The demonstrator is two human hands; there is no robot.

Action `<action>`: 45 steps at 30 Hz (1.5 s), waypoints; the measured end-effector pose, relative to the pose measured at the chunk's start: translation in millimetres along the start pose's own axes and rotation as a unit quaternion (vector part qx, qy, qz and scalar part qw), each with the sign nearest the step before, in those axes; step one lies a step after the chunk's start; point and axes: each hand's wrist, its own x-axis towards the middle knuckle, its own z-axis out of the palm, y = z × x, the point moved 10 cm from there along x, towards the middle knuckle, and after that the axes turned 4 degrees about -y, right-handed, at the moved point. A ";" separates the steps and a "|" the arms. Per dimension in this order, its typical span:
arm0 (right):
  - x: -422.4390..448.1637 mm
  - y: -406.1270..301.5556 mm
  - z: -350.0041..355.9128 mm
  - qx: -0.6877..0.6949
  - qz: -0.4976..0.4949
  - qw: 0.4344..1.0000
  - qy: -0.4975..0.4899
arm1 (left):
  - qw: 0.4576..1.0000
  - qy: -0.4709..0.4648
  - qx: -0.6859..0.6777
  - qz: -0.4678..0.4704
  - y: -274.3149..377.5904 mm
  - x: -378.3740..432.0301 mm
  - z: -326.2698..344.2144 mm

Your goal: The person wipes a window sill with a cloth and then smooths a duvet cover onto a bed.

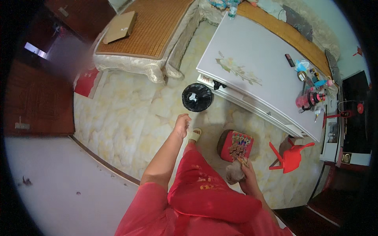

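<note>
My left hand (182,124) is held out over the floor, just below the black-lined trash bin (197,97) and beside my slippered foot. Its fingers are curled, and whether anything small is between them cannot be made out. A crumpled white scrap (192,97) lies in the bin. On the other side, my right hand (249,174) grips a greyish, bunched bag or cloth (235,172) close to my apron. Directly beyond it stands a red stool with a patterned top (239,144).
A white table (251,50) holds a bottle (232,10), a remote (289,60) and clutter at its right end. Near its corner is a red plastic chair (291,157). A mat-covered seat (147,26) bears flattened cardboard (120,27). A red mat (86,82) lies by the doorway.
</note>
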 end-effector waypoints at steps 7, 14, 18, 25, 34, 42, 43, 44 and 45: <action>69.8 -44.7 36.9 -0.002 -0.003 0.996 0.092 | 0.994 0.084 0.048 -0.052 -8.4 194.1 -19.4; 94.8 -56.9 27.9 0.047 -0.001 0.984 0.172 | 0.982 0.061 0.179 -0.007 8.6 281.6 1.4; 103.4 -70.4 30.4 0.049 -0.025 0.981 0.185 | 0.987 0.074 0.136 -0.036 9.2 287.5 8.0; 98.1 -80.1 39.9 0.027 -0.041 0.989 0.141 | 0.979 0.074 0.175 -0.070 0.5 242.4 -6.3; 83.1 -75.1 34.8 0.025 -0.033 0.999 -0.002 | 0.992 0.013 0.075 -0.102 -19.9 84.5 -17.8; 66.1 -63.9 102.1 -0.106 -0.019 0.952 -0.287 | 0.956 -0.267 -0.123 -0.014 -4.3 -178.5 143.6; 54.7 -62.0 110.9 -0.149 -0.041 0.935 -0.318 | 0.943 -0.264 -0.197 -0.040 -12.5 -202.8 147.8; 48.0 -61.9 111.7 -0.206 -0.066 0.930 -0.297 | 0.947 -0.247 -0.207 -0.002 -11.7 -213.9 141.6; 42.3 -68.2 115.2 -0.264 -0.126 0.911 -0.291 | 0.948 -0.227 -0.221 0.034 -13.2 -225.1 133.9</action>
